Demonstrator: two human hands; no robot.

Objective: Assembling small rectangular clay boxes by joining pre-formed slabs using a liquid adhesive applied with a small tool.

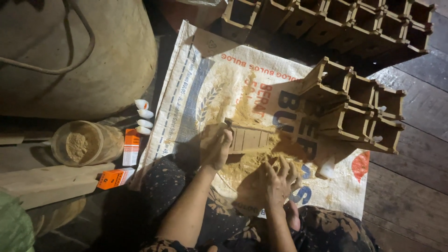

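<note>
Head view is showing two orange boxes [131, 146] lying left of a printed white sack [196, 93], beside a jar [86, 142] of powder. Left hand [217, 147] is gripping the end of a slatted wooden piece [249, 138], its long axis running left to right across the sack. Right hand [279, 179] is lying open, fingers spread in sawdust [245, 163].

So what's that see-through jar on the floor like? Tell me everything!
The clear plastic jar lies tipped on its side, its round open mouth facing up toward the camera. There is no lid on it. A small heap of tan, sawdust-like powder sits inside. It rests on the dark wooden floor beside an orange and white box, below a big burlap sack. Neither hand touches it.
</note>
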